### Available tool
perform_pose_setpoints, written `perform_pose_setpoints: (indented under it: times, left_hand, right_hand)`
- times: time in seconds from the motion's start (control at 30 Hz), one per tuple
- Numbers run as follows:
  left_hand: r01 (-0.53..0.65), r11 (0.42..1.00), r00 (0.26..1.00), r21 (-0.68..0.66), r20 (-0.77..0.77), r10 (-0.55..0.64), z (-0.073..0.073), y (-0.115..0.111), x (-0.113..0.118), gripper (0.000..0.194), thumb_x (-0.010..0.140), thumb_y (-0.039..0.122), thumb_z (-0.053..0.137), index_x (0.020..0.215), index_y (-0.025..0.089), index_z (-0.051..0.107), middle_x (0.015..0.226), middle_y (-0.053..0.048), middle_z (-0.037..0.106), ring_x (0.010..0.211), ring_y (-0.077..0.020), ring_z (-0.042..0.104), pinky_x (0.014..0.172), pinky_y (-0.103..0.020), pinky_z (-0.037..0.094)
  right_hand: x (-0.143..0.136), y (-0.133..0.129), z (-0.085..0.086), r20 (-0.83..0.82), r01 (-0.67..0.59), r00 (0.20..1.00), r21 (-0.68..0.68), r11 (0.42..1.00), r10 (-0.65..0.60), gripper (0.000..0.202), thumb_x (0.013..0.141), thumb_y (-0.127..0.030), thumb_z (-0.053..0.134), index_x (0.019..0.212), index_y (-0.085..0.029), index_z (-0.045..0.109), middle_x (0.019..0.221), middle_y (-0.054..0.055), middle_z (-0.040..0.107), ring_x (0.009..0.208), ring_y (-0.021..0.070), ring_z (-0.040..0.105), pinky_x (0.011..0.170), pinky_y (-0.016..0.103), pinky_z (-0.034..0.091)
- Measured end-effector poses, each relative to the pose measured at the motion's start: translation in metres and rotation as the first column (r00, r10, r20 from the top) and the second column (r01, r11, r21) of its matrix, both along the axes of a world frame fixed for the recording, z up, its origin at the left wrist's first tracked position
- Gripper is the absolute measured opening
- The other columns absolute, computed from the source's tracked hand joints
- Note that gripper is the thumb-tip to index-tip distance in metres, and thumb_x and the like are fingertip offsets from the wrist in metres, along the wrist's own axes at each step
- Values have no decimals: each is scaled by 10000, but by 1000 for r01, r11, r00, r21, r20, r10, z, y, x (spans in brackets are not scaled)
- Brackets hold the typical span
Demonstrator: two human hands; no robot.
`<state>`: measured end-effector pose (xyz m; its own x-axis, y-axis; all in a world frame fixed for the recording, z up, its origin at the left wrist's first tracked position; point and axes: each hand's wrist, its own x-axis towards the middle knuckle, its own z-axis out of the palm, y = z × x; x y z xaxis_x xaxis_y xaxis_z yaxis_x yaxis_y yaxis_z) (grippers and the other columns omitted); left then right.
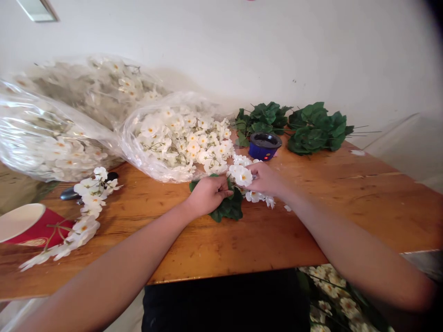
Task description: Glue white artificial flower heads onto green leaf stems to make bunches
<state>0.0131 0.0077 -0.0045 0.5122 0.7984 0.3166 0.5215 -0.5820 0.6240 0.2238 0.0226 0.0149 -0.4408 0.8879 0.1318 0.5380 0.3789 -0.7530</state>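
My left hand is closed on a sprig of dark green leaves at the middle of the wooden table, its thumb and fingers pinched together. Just to the right, my right hand has its fingers closed on a spray of white flowers with yellow centres. Blossoms stick out on both sides of that hand. The flowers and leaves meet between my hands; the stems there are mostly hidden. Behind my right hand stands a small blue pot with a black rim.
Clear plastic bags of white flowers fill the back left; an open one lies at centre. Green leaf bunches lie at the back right. Left are a flower spray, a red paper cup and a dark tool.
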Motion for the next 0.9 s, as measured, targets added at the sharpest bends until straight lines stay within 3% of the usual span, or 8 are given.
perform_pose_setpoints:
  times: [0.2,0.33,0.43,0.53,0.63,0.73,0.83,0.9]
  left_hand:
    - [-10,999,999,-42,30,11,-1,1,0,234,781,238,646,604,178,505,579,35,509,559,-110,437,553,-249,305]
    - [-52,992,986,-114,154,69,1,-1,-2,252,787,307,651,611,175,528,541,44,476,520,-95,407,515,-236,306]
    - [-58,975,952,-215,283,119,7,-2,-3,258,762,367,682,647,164,573,533,42,479,496,-82,400,470,-217,293]
    - [-3,932,904,-363,398,158,16,-2,-6,298,714,412,729,677,151,589,541,32,524,474,-72,426,443,-197,304]
    - [59,875,778,-480,571,261,27,-2,-10,312,657,395,778,695,144,597,600,5,607,510,-85,519,484,-198,393]
    - [98,844,567,-528,726,388,38,0,-15,301,604,327,808,726,148,598,635,5,641,545,-101,579,542,-218,459]
    - [133,834,422,-536,792,442,47,2,-21,320,583,295,808,783,157,601,638,15,642,524,-109,577,518,-228,462]
    - [128,851,347,-510,827,443,51,3,-24,330,580,288,799,811,168,595,644,25,634,512,-104,564,499,-225,449]
  right_hand:
    - [-1,1,-3,30,20,999,2,1000,-20,138,694,-275,637,632,-157,601,626,-8,535,604,126,468,566,241,339]
    - [-3,-2,3,23,80,996,42,996,-81,133,690,-289,665,683,-157,654,656,14,603,618,152,512,577,257,374]
    - [-1,-8,17,-127,157,982,130,979,-141,182,716,-311,668,837,-178,702,807,37,669,688,173,562,610,271,413]
    - [5,-15,32,-426,333,881,253,908,-204,243,769,-376,646,935,-206,697,967,64,667,753,181,582,640,293,452]
    - [13,-18,42,-672,539,707,309,784,-221,244,826,-432,586,907,-218,670,947,73,635,763,182,568,661,316,465]
    - [15,-18,40,-746,654,606,270,707,-275,258,843,-471,549,817,-223,614,736,38,562,657,169,511,626,313,436]
    - [9,-19,31,-737,635,613,245,732,-285,333,858,-508,516,686,-224,516,614,7,473,585,157,453,580,298,388]
    - [2,-22,23,-658,519,716,279,808,-233,394,876,-535,480,644,-218,497,591,4,457,562,149,431,554,290,355]
